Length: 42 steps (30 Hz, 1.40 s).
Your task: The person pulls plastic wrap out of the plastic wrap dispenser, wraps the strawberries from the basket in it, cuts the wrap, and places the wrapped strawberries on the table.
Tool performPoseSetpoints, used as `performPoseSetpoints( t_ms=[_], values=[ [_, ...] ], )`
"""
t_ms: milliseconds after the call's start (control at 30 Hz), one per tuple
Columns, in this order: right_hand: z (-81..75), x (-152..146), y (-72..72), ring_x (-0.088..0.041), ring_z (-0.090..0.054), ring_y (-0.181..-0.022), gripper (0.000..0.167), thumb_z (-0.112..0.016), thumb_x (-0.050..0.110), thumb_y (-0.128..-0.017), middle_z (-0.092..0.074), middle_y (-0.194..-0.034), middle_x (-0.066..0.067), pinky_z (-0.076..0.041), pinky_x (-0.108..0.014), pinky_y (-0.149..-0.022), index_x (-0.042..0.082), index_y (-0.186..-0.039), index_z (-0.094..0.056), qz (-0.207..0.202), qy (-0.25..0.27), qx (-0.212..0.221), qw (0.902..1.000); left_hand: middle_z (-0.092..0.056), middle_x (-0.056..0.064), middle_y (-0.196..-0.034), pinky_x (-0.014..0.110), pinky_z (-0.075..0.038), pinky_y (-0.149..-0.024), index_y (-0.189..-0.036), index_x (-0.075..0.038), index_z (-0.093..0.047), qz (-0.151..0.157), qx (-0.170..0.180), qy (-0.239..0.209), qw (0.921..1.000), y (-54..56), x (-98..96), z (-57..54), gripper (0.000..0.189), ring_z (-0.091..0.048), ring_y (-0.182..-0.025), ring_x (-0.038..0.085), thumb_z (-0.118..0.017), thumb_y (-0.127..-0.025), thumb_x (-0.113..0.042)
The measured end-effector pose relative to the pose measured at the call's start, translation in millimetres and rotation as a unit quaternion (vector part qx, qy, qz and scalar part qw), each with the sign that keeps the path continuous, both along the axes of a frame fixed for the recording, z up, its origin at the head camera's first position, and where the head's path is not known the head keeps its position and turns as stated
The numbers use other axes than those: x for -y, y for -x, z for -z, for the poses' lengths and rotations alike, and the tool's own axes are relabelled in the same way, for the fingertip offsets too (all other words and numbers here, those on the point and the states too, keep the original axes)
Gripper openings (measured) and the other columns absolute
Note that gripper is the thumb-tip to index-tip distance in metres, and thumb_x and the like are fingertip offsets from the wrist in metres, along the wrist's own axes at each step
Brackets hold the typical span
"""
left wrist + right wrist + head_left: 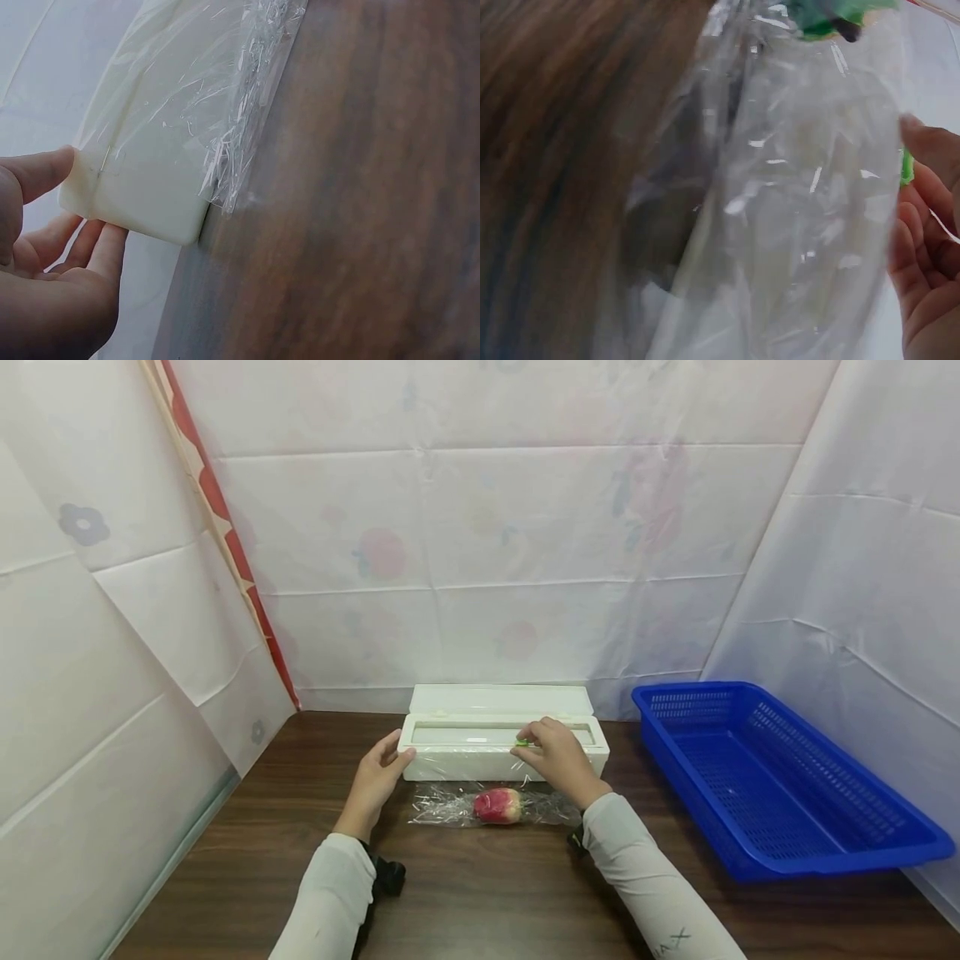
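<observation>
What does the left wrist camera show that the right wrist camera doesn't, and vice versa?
Only the left wrist view shows the left hand, holding a corner of the long white box. Only the right wrist view shows the right hand, pinching a small green piece, and a dark-tipped green item. Both show clear plastic wrap and the brown wooden tabletop.

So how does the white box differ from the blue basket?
The white box is smaller; the blue basket is larger. The box's front wall is solid, while the basket's sides are perforated. Clear film hangs over the box's front; the basket is uncovered. The left hand grips the box's end, but no hand touches the basket. Both stand on the brown table.
</observation>
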State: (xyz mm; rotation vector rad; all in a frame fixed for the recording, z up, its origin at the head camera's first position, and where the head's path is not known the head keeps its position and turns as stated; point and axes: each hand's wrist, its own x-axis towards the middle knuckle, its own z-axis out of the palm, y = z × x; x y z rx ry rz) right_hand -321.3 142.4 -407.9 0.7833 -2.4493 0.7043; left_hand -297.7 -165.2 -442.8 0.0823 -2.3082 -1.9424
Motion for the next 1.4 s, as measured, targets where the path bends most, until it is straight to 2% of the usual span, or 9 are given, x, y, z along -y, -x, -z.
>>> performPoseSetpoints(
  t_ms=[200,467,833,1400],
  values=[
    [1.7,0.0,0.5,-0.016,-0.062,-0.084,0.018,-0.081,0.021,-0.087,-0.064,-0.090,0.000,-0.055,-0.033,-0.074,0.010,-0.098,-0.073,0.004,-0.008,0.015,0.9998,-0.036,0.017,-0.157,0.049,-0.036,-0.112,-0.155,-0.008,-0.036,0.004,-0.001,-0.003,1.0000,0.1,0.9,2.0,0.063,-0.038,-0.141,0.034,-0.063,-0.101,-0.026],
    [1.5,0.7,-0.2,-0.013,-0.061,-0.081,0.014,-0.080,0.021,-0.088,-0.064,-0.090,0.003,-0.054,-0.031,-0.071,0.013,-0.097,-0.073,0.009,-0.017,0.008,0.9998,-0.036,0.017,-0.157,0.050,-0.036,-0.112,-0.155,-0.007,-0.035,0.005,-0.002,-0.005,1.0000,0.7,1.2,3.0,0.063,-0.038,-0.142,0.035,-0.063,-0.101,-0.026],
    [-2.9,0.6,0.8,-0.012,-0.063,-0.081,0.014,-0.080,0.023,-0.088,-0.067,-0.094,0.005,-0.054,-0.030,-0.068,0.017,-0.099,-0.073,-0.002,-0.054,-0.020,0.9984,-0.036,0.019,-0.156,0.051,-0.035,-0.112,-0.154,-0.004,-0.036,0.008,-0.010,-0.014,0.9998,-0.5,0.7,1.2,0.064,-0.037,-0.141,0.036,-0.064,-0.101,-0.025],
    [-7.2,-2.2,2.8,-0.010,-0.062,-0.079,0.013,-0.079,0.021,-0.090,-0.067,-0.097,0.006,-0.052,-0.027,-0.067,0.018,-0.101,-0.073,-0.026,-0.071,-0.014,0.9970,-0.036,0.020,-0.156,0.050,-0.034,-0.112,-0.154,-0.003,-0.036,0.006,-0.013,-0.021,0.9997,0.0,0.8,0.9,0.064,-0.037,-0.142,0.036,-0.064,-0.100,-0.025]
  ],
)
